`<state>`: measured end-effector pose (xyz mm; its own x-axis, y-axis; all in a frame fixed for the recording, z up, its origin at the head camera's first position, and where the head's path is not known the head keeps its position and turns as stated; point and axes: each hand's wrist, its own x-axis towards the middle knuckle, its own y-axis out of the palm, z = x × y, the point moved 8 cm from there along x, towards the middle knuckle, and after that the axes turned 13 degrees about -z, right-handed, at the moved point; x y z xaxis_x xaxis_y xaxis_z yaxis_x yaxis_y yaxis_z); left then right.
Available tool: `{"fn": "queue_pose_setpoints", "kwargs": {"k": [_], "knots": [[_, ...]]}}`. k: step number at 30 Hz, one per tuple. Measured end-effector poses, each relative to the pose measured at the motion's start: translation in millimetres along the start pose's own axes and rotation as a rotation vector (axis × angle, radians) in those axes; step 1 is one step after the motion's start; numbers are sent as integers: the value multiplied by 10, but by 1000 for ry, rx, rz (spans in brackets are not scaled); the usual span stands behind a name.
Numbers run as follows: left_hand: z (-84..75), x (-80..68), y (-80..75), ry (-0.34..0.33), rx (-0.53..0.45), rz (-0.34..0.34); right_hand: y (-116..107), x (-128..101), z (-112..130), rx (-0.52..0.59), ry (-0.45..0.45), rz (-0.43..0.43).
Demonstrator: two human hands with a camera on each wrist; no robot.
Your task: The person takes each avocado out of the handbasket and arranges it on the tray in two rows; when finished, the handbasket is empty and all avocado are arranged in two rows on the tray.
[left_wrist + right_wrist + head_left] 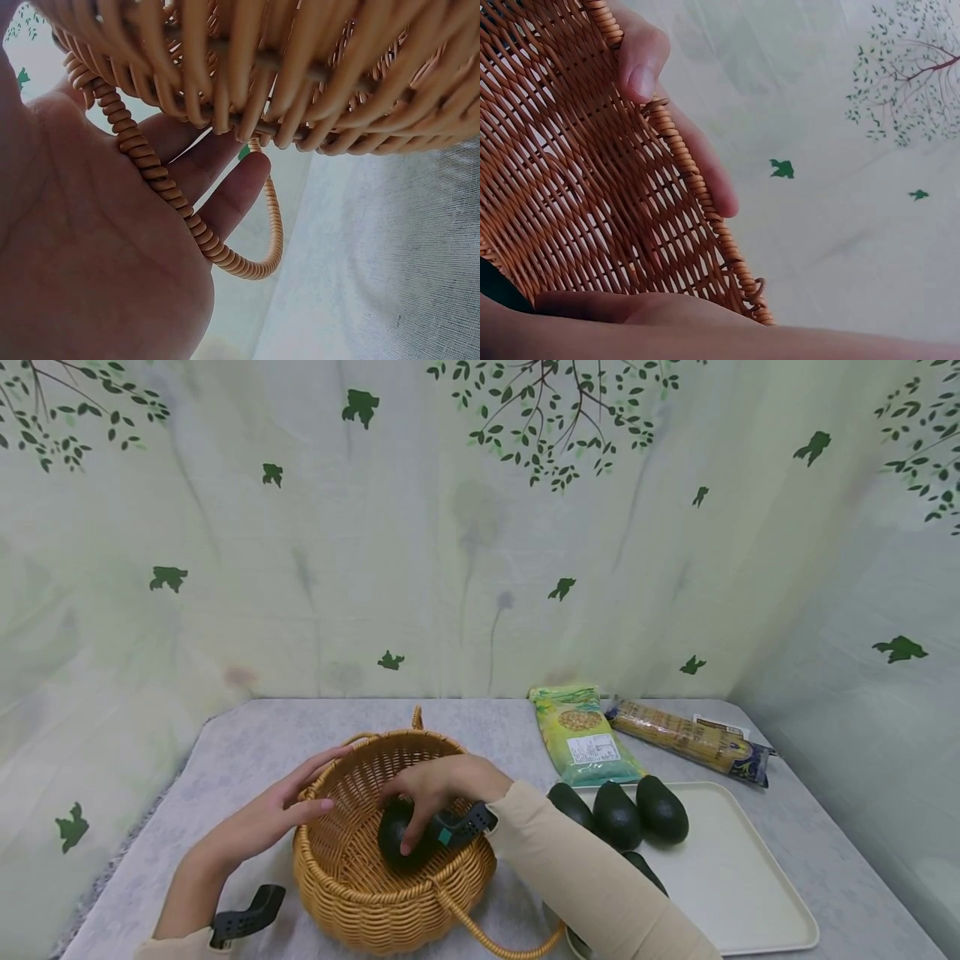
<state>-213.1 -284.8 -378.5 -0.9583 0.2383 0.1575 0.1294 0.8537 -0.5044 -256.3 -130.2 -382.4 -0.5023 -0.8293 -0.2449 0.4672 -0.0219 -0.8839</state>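
Note:
A round wicker basket (375, 914) stands open-topped at the middle front of the table. My left hand (262, 814) holds its left side, thumb over the rim and fingers along the outside. In the left wrist view, one looped wicker handle (142, 154) crosses that palm. Inside the basket, my right hand (442, 781) grips a dark green avocado (393, 843) from above, low near the woven bottom. The right wrist view catches only a dark edge of the avocado (501, 289), with the left thumb (641, 67) over the rim beyond.
To the right, a white tray (750, 885) carries several avocados (617, 817), partly behind the right sleeve. Behind it lie a yellow-green bag (581, 735) and a long clear packet (678, 735). A second basket handle (487, 931) hangs toward the tray. Leaf-printed curtains surround the table.

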Motion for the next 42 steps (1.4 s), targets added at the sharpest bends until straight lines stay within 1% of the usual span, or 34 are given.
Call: {"fn": "queue_pose_setpoints", "kwargs": {"k": [9, 16, 23, 26, 30, 35, 42], "knots": [[37, -21, -3, -40, -11, 3, 46, -20, -9, 24, 29, 35], [10, -16, -11, -6, -3, -4, 33, -24, -22, 35, 50, 27], [19, -17, -11, -4, -4, -3, 38, -23, -12, 26, 44, 25], [24, -15, -11, -16, -2, -4, 33, -29, 3, 31, 28, 28], [13, -16, -11, -15, 8, -5, 17, -39, 16, 40, 14, 20], [20, -11, -17, -4, 26, -12, 14, -49, 9, 57, 25, 18], [50, 4, -10, -3, 15, -7, 28, -48, 0, 61, 31, 22]]}}
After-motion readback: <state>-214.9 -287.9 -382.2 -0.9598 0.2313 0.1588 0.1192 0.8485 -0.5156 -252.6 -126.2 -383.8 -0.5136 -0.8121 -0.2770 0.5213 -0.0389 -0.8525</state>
